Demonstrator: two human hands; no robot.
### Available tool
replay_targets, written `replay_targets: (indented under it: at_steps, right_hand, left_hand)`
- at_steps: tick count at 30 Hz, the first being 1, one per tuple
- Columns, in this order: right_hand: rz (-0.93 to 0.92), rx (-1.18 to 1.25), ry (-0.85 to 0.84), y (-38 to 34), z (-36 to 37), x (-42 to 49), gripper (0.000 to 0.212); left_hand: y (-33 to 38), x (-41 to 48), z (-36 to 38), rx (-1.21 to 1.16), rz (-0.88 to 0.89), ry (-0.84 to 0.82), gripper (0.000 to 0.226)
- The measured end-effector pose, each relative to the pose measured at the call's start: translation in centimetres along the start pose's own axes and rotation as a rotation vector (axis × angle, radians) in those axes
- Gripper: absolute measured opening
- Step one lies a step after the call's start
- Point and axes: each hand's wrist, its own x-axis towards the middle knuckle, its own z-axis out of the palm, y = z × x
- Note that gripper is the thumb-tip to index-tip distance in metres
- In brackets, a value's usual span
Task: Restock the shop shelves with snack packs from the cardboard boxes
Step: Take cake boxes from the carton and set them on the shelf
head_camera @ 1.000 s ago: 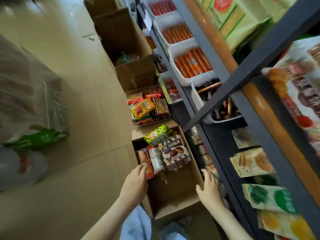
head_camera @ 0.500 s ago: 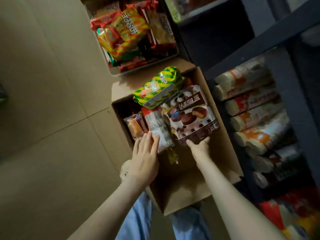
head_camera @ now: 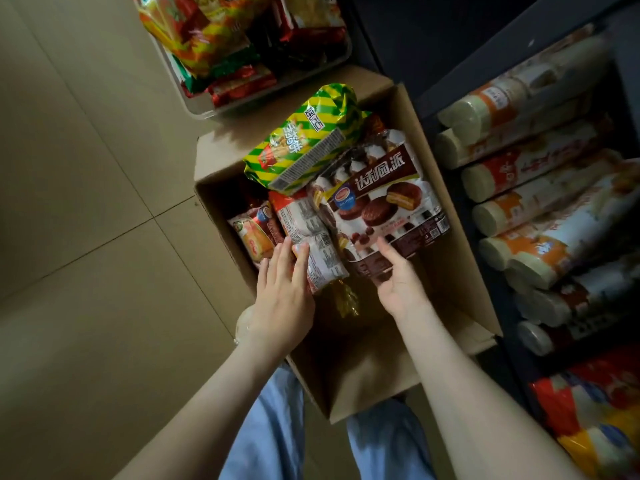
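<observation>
Both hands in the open cardboard box point(head_camera: 446, 216). Right hand point(head_camera: 398, 278) curled around the near edge of the brown chocolate pie pack point(head_camera: 381, 199), thumb on top: gripping it. Left hand point(head_camera: 284, 289) flat, fingers extended, resting on the white-and-red snack pack point(head_camera: 311, 237) just left of the pie pack, not closed. Green-yellow striped bag point(head_camera: 304, 147) lies on top at the box's far end.

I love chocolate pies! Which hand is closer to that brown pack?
Right. The right hand touches the brown pack at its near edge; the left hand rests on the white pack beside it.
</observation>
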Motion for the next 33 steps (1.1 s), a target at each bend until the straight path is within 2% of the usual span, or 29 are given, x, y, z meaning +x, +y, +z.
replay_targets:
  at_steps: [3, 9, 15, 18, 21, 23, 25, 27, 28, 29, 30, 31, 33]
  right_hand:
    - [0.037, 0.091, -0.033, -0.5, -0.6, -0.1, 0.067]
    - [0.003, 0.129, -0.109, -0.5, -0.6, -2.0, 0.037]
    - [-0.073, -0.051, 0.012, -1.2, -0.6, -8.7, 0.037]
    - [-0.216, -0.1, 0.1, -1.4, -1.0, -13.2, 0.04]
    - [-0.286, -0.17, 0.156, -1.6, -2.0, -17.3, 0.06]
    - [-0.314, -0.306, 0.215, -2.2, -2.4, -19.6, 0.072]
    - [-0.418, -0.515, 0.301, -3.4, -2.6, -21.6, 0.1]
    - [-0.667, -0.876, 0.398, -4.8, -2.7, -23.3, 0.124]
    - [-0.825, -1.116, 0.442, -5.3, -2.9, -24.1, 0.127]
    - [-0.965, -1.348, 0.46, -5.9, -3.0, -25.0, 0.125]
    - [-1.027, -1.538, 0.411, -6.4, -3.1, -25.6, 0.117]
    - [-1.01, -1.679, 0.303, -7.0, -3.1, -26.2, 0.107]
    - [-0.864, -1.861, 0.089, -8.2, -2.9, -27.7, 0.093]
  left_hand:
    - [0.6, 0.4, -0.4, -0.149, -0.039, -0.016, 0.078]
    - [2.7, 0.6, -1.7, -0.571, -0.167, -0.056, 0.068]
    - [5.8, 0.0, -4.5, -1.443, -0.672, -0.305, 0.071]
    - [7.6, -1.0, -6.3, -1.694, -0.75, -0.4, 0.071]
    - [10.0, -2.9, -7.8, -1.791, -0.75, -0.368, 0.07]
    - [11.2, -4.4, -8.4, -1.823, -0.711, -0.322, 0.081]
    - [12.1, -5.7, -9.1, -1.835, -0.67, -0.286, 0.087]
    - [12.8, -6.7, -9.8, -1.798, -0.651, -0.24, 0.087]
    - [13.0, -7.1, -10.2, -1.771, -0.642, -0.216, 0.086]
    - [13.2, -7.5, -10.6, -1.746, -0.624, -0.197, 0.086]
    - [13.1, -7.9, -10.9, -1.718, -0.601, -0.181, 0.088]
    - [13.0, -8.5, -11.5, -1.691, -0.577, -0.174, 0.091]
    - [12.9, -9.9, -13.7, -1.637, -0.522, -0.144, 0.094]
